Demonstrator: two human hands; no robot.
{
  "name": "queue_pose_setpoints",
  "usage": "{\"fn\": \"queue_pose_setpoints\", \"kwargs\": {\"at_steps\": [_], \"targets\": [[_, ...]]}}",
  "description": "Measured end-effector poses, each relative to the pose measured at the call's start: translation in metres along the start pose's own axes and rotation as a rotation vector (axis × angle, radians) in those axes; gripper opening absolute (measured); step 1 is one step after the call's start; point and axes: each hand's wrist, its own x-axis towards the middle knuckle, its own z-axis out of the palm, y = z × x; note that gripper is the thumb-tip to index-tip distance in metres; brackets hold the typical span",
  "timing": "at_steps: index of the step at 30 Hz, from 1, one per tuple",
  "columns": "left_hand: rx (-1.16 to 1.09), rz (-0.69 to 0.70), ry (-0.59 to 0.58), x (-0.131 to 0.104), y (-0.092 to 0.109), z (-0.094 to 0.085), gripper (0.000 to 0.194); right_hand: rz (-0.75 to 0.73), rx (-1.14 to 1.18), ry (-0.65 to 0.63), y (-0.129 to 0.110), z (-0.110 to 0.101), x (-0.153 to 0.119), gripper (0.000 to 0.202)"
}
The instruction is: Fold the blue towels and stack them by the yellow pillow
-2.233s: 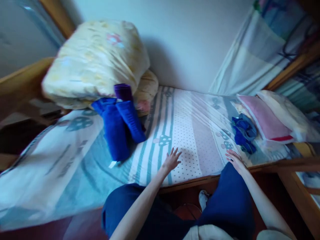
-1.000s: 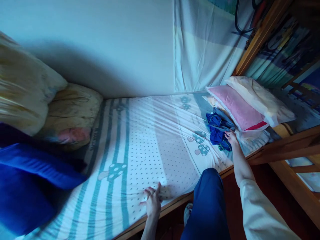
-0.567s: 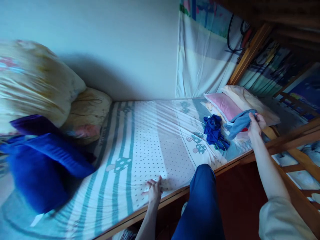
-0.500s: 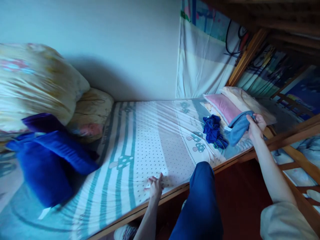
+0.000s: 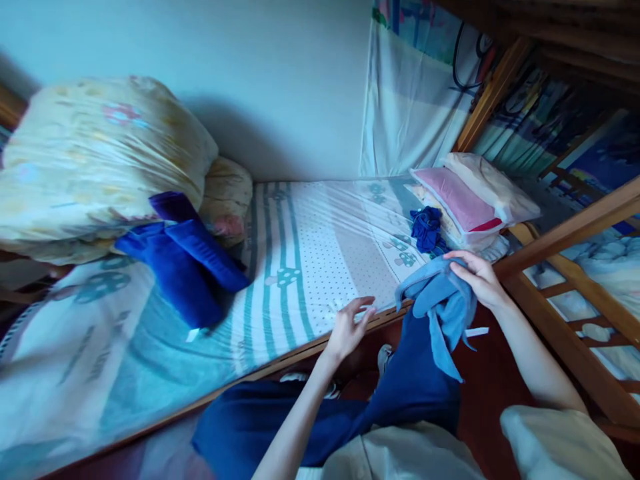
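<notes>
A light blue piece of clothing (image 5: 445,300) with a white tag hangs crumpled from my right hand (image 5: 475,277), whose fingers pinch its upper edge. It dangles over my right knee, off the edge of the bed (image 5: 350,263). My left hand (image 5: 350,327) hovers near the bed's front rail, fingers apart, holding nothing, to the left of the clothing. A crumpled dark blue garment (image 5: 426,230) lies on the sheet beyond, beside a pink pillow (image 5: 457,197). Farther left on the bed rests a folded royal blue garment (image 5: 187,267) with a white tag.
A large yellowish bundle of bedding (image 5: 110,160) is heaped at the left. A pale bag or pillow (image 5: 493,183) lies behind the pink pillow. Wooden bunk rails (image 5: 575,230) stand close on my right, and a curtain (image 5: 405,113) hangs on the wall.
My right hand has lifted the light blue clothing off the bed by the pillow and brought it toward me. My left hand has risen from the sheet and moved right.
</notes>
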Motion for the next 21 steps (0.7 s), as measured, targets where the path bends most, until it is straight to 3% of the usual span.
{"fn": "queue_pose_setpoints", "kwargs": {"at_steps": [3,5,8,12,15,21], "targets": [[0.006,0.163,0.019,-0.002,0.050,0.016,0.038,-0.064,-0.067,-0.129,-0.018,0.022,-0.029,0.035],[0.035,0.239,-0.022,-0.004,0.068,0.031,0.039,-0.118,-0.115,-0.188,-0.028,0.029,-0.049,0.036],[0.087,0.291,-0.085,-0.011,0.077,0.055,0.033,-0.240,-0.223,-0.131,-0.036,0.031,-0.078,0.040],[0.157,0.280,-0.043,-0.022,0.078,0.074,0.022,-0.414,-0.448,0.004,-0.032,0.025,-0.107,0.022],[0.221,0.269,0.076,-0.029,0.082,0.067,0.029,-0.474,-0.629,0.098,-0.018,0.012,-0.115,0.029],[0.457,0.317,0.304,-0.061,0.105,0.025,0.033,-0.554,-0.699,0.220,0.019,-0.016,-0.122,0.026]]}}
